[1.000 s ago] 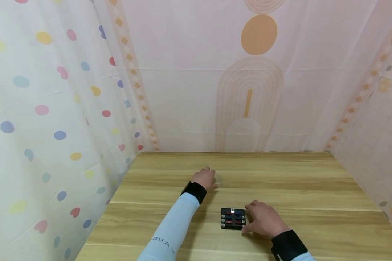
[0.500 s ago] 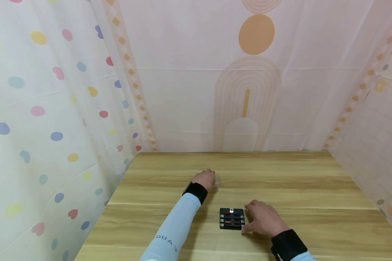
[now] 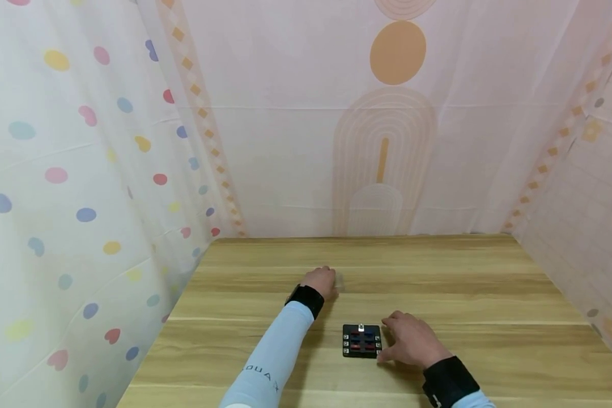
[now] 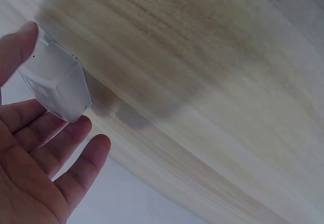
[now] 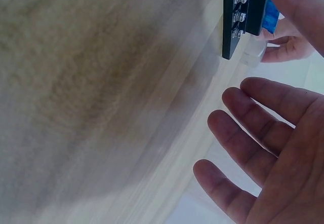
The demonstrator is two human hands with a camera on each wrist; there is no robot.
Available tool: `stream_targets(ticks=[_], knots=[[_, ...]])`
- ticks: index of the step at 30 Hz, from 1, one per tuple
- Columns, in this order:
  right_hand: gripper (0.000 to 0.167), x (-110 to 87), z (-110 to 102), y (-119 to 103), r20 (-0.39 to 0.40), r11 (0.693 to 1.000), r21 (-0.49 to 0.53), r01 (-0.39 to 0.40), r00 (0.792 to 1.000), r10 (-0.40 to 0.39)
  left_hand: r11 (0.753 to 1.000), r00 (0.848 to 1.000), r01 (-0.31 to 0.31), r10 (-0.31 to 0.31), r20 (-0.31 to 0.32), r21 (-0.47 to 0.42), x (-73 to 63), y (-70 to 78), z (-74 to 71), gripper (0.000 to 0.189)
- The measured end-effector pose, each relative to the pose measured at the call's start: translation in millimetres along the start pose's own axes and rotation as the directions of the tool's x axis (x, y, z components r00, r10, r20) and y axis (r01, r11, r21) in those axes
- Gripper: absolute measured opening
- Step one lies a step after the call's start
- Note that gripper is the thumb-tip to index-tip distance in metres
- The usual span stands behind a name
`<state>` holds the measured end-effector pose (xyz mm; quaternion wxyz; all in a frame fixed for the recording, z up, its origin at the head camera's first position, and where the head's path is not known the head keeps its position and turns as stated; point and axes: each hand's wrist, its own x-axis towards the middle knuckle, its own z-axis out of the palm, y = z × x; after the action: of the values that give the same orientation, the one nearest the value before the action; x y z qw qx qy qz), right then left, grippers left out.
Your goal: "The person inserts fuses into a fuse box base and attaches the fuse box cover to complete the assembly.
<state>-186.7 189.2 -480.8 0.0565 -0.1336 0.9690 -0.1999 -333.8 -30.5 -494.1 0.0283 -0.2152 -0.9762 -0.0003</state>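
A clear plastic cover (image 4: 63,82) rests on the table beyond the fuse block, faint in the head view. My left hand (image 3: 320,281) holds it, the thumb on one edge and the fingers along the opposite side. Nearer to me lies a black fuse block (image 3: 362,341) with red and blue blade fuses and screw terminals along its sides. At the block's right side is my right hand (image 3: 413,341), its fingers spread and relaxed. Its thumb is by the near right corner; whether it touches is unclear. The right wrist view shows the block's screws (image 5: 239,16) edge-on.
The wood-grain table (image 3: 464,283) spreads around both hands. Behind it hangs a pale curtain (image 3: 285,141) with arch patterns, and a dotted curtain (image 3: 81,226) closes the left side. Black bands (image 3: 305,300) circle both wrists.
My left thumb and fingers have closed in on the clear cover. The right hand and the fuse block have stayed in place, with only a slight shift of the head view.
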Motion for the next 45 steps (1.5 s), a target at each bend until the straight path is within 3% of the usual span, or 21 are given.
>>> stream_targets(ticks=[17,29,45], knots=[[0.076,-0.2,2.0,0.0,0.01,1.0,0.0,0.005,1.0,-0.005,1.0,0.999,-0.019,0.02,0.043,-0.024,-7.0,-4.1,-14.8,0.03],[0.073,-0.8,3.8,-0.5,0.0,1.0,-0.008,0.024,1.0,-0.024,0.99,0.996,-0.038,0.048,0.069,-0.134,-24.6,-3.5,-27.7,0.023],[0.067,1.5,5.4,-0.5,-0.001,0.998,0.023,0.062,0.998,-0.062,0.991,0.993,-0.1,0.105,0.047,-0.092,-42.9,9.7,-38.2,0.053]])
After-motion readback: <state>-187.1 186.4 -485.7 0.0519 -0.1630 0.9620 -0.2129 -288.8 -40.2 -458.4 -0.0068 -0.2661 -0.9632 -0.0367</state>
